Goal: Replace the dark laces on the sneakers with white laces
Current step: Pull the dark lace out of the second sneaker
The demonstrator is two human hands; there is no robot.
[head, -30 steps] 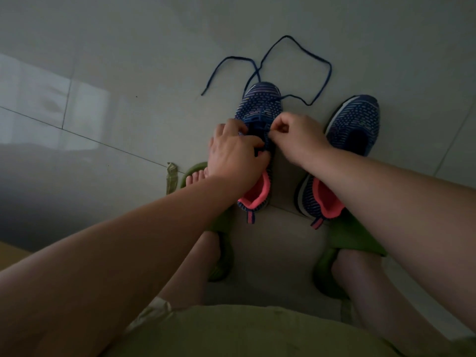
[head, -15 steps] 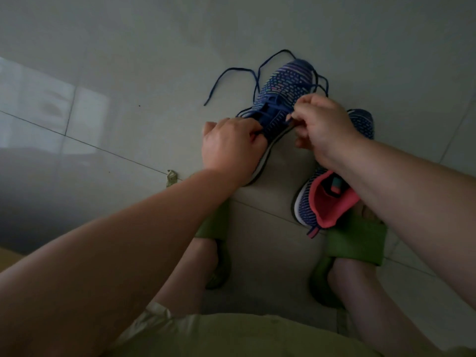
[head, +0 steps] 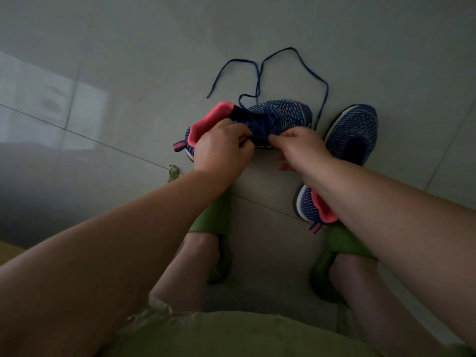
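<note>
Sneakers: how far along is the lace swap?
Early. Done: right sneaker seems laceless. In hand: left hand and right hand pinch the dark lace at the sideways left sneaker, partly unthreaded. Left: finish unlacing, thread white laces; none visible.

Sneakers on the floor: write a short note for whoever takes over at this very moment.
Left hand grips the laced sneaker at its collar, turned sideways on the floor. Right hand pinches the dark lace at the eyelets.
The lace's loose ends trail across the tiles beyond the toe.
Second sneaker stands to the right, with no lace visible.
Left: finish pulling this lace out, then thread white laces; none in view.
</note>
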